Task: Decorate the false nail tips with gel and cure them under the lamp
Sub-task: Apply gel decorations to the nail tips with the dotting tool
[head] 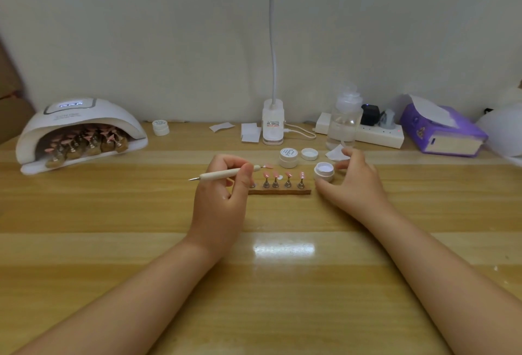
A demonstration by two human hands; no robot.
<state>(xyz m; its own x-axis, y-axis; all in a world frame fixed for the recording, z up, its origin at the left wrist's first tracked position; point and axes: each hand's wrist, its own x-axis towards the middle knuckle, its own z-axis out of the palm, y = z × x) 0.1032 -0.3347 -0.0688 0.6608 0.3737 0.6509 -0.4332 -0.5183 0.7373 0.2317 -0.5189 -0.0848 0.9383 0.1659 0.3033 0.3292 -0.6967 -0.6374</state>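
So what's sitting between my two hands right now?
In the head view, the row of pink nail tips on their holder strip lies between left hand and right hand.

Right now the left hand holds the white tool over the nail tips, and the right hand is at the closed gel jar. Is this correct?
One detail is wrong: the gel jar by the right hand is open, its pale gel showing in the head view. The left hand does hold the white tool over the nail tips.
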